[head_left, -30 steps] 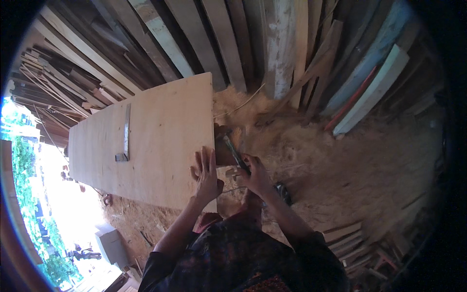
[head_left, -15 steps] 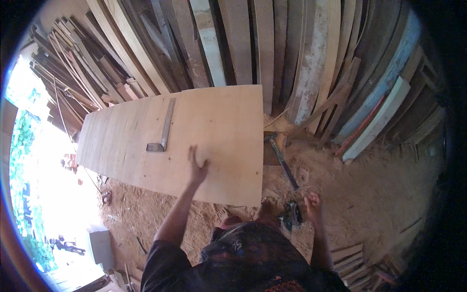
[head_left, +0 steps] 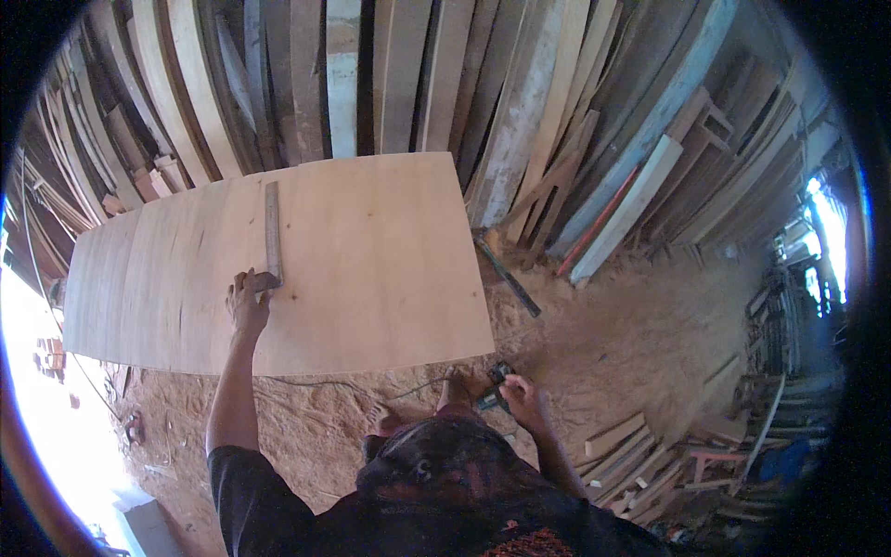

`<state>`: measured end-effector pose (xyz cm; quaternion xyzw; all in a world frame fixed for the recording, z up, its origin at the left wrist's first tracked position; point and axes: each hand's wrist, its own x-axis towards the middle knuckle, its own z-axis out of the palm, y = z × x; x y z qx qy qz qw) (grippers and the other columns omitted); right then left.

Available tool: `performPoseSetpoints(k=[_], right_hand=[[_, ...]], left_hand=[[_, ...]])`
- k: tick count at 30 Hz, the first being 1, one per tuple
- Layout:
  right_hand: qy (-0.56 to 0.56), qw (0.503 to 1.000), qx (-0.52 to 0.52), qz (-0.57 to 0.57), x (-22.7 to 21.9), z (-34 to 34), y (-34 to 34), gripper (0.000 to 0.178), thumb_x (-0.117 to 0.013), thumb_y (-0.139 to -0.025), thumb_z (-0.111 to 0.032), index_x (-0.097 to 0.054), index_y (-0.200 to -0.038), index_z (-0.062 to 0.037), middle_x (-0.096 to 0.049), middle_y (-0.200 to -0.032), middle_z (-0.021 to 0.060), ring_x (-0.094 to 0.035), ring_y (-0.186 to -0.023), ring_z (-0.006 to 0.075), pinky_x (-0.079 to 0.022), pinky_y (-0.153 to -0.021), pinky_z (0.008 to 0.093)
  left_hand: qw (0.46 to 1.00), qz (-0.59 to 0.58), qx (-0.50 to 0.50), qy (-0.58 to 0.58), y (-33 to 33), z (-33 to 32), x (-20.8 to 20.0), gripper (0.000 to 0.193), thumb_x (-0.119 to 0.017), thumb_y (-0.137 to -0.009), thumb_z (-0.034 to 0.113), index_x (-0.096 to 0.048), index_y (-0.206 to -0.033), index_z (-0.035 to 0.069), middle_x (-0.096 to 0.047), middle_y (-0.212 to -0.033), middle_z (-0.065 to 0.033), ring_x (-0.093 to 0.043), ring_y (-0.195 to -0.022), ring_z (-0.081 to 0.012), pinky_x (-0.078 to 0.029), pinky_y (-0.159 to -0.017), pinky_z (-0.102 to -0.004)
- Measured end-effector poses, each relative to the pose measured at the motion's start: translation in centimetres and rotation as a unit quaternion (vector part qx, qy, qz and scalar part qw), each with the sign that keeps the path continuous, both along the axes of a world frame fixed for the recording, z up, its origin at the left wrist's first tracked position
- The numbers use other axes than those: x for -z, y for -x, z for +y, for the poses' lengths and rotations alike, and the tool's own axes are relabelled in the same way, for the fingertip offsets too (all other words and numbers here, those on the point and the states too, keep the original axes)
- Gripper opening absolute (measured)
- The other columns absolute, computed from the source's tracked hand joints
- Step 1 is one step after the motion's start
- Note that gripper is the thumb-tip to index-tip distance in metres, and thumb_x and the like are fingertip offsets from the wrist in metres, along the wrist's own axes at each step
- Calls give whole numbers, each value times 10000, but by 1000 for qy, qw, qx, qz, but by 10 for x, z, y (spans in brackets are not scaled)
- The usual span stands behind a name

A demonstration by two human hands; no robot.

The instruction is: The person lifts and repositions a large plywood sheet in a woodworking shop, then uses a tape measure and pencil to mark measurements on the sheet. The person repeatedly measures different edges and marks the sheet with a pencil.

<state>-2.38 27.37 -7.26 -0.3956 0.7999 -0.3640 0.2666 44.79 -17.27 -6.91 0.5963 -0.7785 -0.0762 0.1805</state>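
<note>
A try square (head_left: pixel 272 227) lies on a wide, pale wooden board (head_left: pixel 399 269), its blade pointing away from me. At the near end of the square, my left hand (head_left: pixel 247 302) has its fingers closed around the stock. My right hand (head_left: pixel 527 401) hangs off the board's near right corner, above the floor, with its fingers curled in. Whatever those fingers may hold is too small to tell. Just beside the right hand, a dark tool (head_left: pixel 489 395) sits on the floor by my foot, partly hidden.
A long-handled hammer (head_left: pixel 510 277) rests beyond the board's right edge on the sawdust-covered floor (head_left: pixel 622 325). Upright planks (head_left: pixel 404 74) lean along the far side. Cut wood strips (head_left: pixel 631 464) are piled at the near right. A cord (head_left: pixel 316 382) runs along the floor.
My left hand has moved left from above the bare board and taken hold of the try square's stock. The view has swung right. My right hand stays low with curled fingers.
</note>
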Motion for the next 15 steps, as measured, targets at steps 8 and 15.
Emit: performPoseSetpoints(k=[8,15], right_hand=[[51,995,-1,82,-48,-53,-39,293,-714,-951,-258,-690,-1161,-56,-748,-1066,166,-754,-870,284,-594,-742,395],[103,987,-33,121,-89,-78,-70,326,-694,-953,-210,-646,-1245,-74,-723,-1073,169,-729,-914,323,-577,-776,422]], left_hand=[[994,103,44,-3,11,31,-13,360,-803,-807,273,-643,-1064,77,-582,-975,-106,-556,-970,-293,-434,-829,-456],[854,503,79,-108,94,106,-11,362,-843,-849,229,-543,-946,52,-505,-841,-23,-492,-753,-108,-451,-643,-266]])
